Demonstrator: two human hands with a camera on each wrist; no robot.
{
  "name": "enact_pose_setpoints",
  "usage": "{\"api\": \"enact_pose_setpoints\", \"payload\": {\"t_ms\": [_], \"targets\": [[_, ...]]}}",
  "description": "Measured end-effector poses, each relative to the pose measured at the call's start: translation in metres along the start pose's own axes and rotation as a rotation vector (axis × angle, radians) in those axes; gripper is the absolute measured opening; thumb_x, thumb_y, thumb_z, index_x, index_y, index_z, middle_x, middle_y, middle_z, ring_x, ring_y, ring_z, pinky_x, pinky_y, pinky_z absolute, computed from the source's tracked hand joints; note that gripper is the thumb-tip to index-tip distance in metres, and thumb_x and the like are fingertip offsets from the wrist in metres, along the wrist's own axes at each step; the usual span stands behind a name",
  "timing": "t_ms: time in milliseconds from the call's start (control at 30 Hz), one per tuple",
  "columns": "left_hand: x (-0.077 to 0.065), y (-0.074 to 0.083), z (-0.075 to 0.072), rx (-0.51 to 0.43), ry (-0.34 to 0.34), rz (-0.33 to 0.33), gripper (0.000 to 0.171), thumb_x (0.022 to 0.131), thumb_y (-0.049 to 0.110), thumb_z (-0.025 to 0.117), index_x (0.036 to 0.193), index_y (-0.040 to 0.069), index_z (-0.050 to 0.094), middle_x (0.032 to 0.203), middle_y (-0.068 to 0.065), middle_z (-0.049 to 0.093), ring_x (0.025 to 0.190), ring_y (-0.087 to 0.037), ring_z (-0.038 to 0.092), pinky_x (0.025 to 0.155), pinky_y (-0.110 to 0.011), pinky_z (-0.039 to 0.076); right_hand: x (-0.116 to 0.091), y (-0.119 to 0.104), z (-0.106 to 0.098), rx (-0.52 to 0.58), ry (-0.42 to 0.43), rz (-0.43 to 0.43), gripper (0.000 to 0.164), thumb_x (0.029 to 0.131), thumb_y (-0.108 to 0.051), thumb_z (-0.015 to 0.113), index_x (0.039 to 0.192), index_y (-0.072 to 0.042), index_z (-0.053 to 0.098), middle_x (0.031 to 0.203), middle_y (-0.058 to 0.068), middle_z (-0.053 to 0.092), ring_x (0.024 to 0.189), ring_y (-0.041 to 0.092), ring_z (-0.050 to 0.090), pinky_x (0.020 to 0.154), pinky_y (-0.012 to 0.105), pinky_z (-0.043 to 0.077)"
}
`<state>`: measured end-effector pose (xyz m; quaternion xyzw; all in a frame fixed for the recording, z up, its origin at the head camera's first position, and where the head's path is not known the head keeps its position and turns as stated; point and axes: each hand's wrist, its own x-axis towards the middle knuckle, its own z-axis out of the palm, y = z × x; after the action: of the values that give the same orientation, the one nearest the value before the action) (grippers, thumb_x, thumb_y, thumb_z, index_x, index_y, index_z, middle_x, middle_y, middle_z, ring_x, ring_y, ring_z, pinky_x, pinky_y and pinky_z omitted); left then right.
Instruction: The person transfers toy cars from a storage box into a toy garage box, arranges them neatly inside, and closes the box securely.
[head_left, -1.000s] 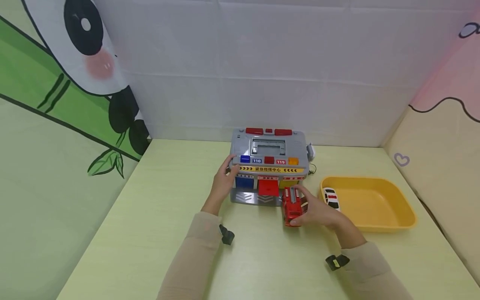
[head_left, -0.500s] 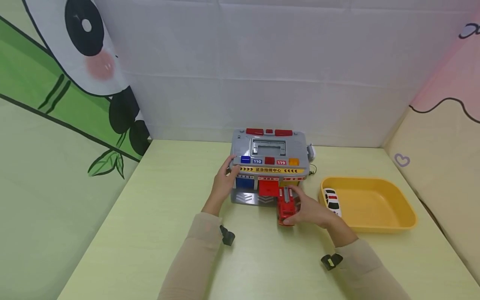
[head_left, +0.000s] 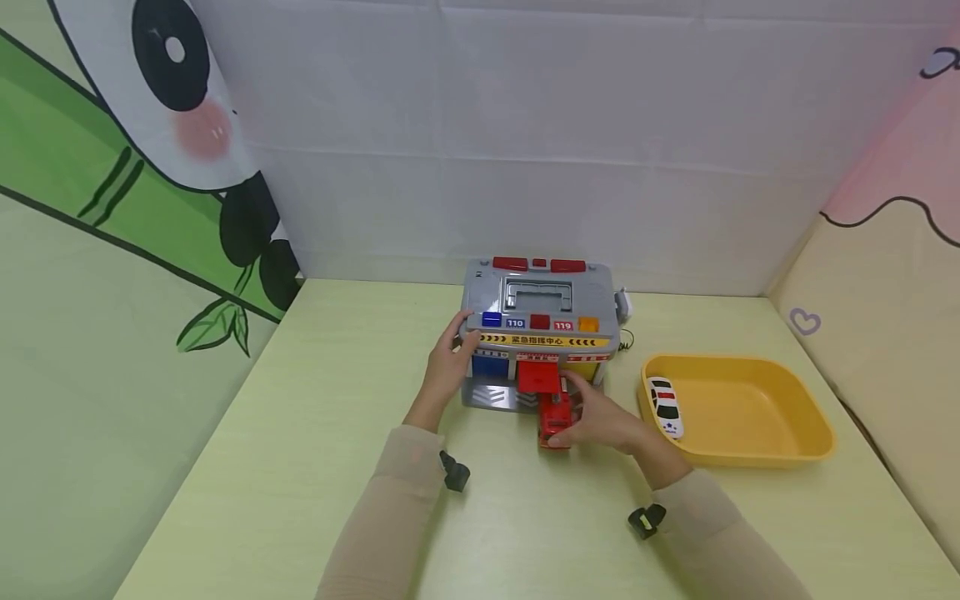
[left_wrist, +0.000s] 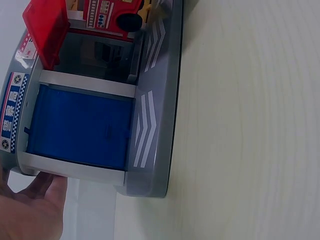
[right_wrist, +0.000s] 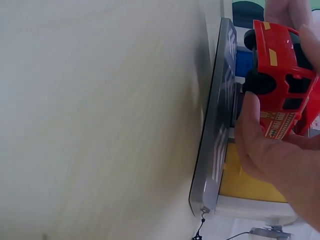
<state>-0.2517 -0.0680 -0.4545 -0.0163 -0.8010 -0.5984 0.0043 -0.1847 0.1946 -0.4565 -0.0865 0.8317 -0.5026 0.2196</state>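
Fingers of the right hand (head_left: 600, 421) clamp the red plastic toy fire truck (head_left: 555, 417), thumb at its near end and the others along its right side. That truck stands in front of the grey plastic toy station (head_left: 536, 340), its far end just beneath the raised red door flap (head_left: 538, 377); whether its wheels touch the ramp (left_wrist: 155, 120) cannot be told. Left of the flap the blue door (left_wrist: 80, 127) is down, and right of it the yellow door (right_wrist: 250, 175). The left hand (head_left: 446, 367) touches the station's left end, thumb and forefinger apart; how far the other fingers curl cannot be told. Behind the hands, the station sits near the far edge of the pale wood-look table (head_left: 337, 417). Towards the table's right edge lies the yellow rectangular plastic tray (head_left: 750, 459), holding the white toy police car (head_left: 665, 408) at its left wall.
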Motion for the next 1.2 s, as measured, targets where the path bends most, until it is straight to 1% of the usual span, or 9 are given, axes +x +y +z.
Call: {"api": "enact_pose_setpoints", "payload": {"t_ms": [100,267,333,633,833,967,1200], "targets": [[0.0,0.001,0.0,0.004,-0.002,-0.003,0.048,0.1,0.043,0.05,0.146,0.034,0.042,0.147,-0.008,0.043,0.128,-0.032,0.044,0.099,-0.057,0.039,0.004,-0.001,0.003,0.015,0.002,-0.007,0.111,0.071,-0.017,0.089,0.154,-0.011,0.016,0.13,0.018,0.043,0.118,0.034,0.041,0.094,0.045,0.046],[0.0,0.001,0.0,0.009,-0.006,-0.012,0.048,0.1,0.043,0.049,0.146,0.035,0.041,0.146,-0.008,0.044,0.128,-0.032,0.045,0.098,-0.056,0.04,0.008,-0.003,0.009,0.03,0.004,0.011,0.115,0.07,-0.018,0.089,0.155,-0.008,0.011,0.14,0.019,0.039,0.122,0.035,0.04,0.1,0.049,0.04],[0.0,0.001,0.0,0.011,-0.006,-0.014,0.048,0.1,0.044,0.049,0.146,0.035,0.041,0.146,-0.008,0.045,0.128,-0.032,0.045,0.098,-0.056,0.04,0.01,-0.003,0.01,0.041,0.006,0.018,0.116,0.07,-0.018,0.089,0.155,-0.008,0.01,0.142,0.02,0.039,0.123,0.035,0.04,0.102,0.05,0.039],[0.002,-0.001,0.0,0.007,-0.008,-0.004,0.047,0.1,0.043,0.05,0.145,0.035,0.043,0.145,-0.009,0.046,0.128,-0.033,0.046,0.098,-0.057,0.04,0.016,-0.003,0.016,0.048,0.031,0.008,0.112,0.069,-0.017,0.09,0.154,-0.009,0.016,0.146,0.018,0.038,0.128,0.035,0.038,0.104,0.05,0.036],[0.002,-0.001,0.0,0.014,-0.01,-0.018,0.047,0.1,0.044,0.049,0.146,0.036,0.042,0.147,-0.008,0.044,0.129,-0.033,0.044,0.098,-0.057,0.04,0.018,-0.006,0.02,0.011,0.077,0.007,0.105,0.069,-0.018,0.09,0.151,-0.009,0.026,0.141,0.014,0.044,0.124,0.033,0.042,0.103,0.049,0.039],[0.001,0.0,-0.001,0.021,-0.007,-0.01,0.047,0.1,0.044,0.049,0.145,0.036,0.042,0.145,-0.008,0.045,0.128,-0.033,0.045,0.097,-0.056,0.041,0.018,-0.01,0.023,-0.022,0.101,0.005,0.099,0.069,-0.019,0.09,0.148,-0.009,0.032,0.138,0.012,0.048,0.123,0.031,0.043,0.102,0.048,0.04],[0.001,0.0,0.0,0.018,-0.008,-0.007,0.048,0.099,0.046,0.049,0.146,0.035,0.042,0.147,-0.008,0.043,0.13,-0.033,0.043,0.099,-0.058,0.039,0.019,-0.011,0.025,-0.062,0.12,0.001,0.1,0.069,-0.024,0.09,0.149,-0.01,0.032,0.14,0.012,0.045,0.125,0.033,0.041,0.101,0.051,0.039]]}}
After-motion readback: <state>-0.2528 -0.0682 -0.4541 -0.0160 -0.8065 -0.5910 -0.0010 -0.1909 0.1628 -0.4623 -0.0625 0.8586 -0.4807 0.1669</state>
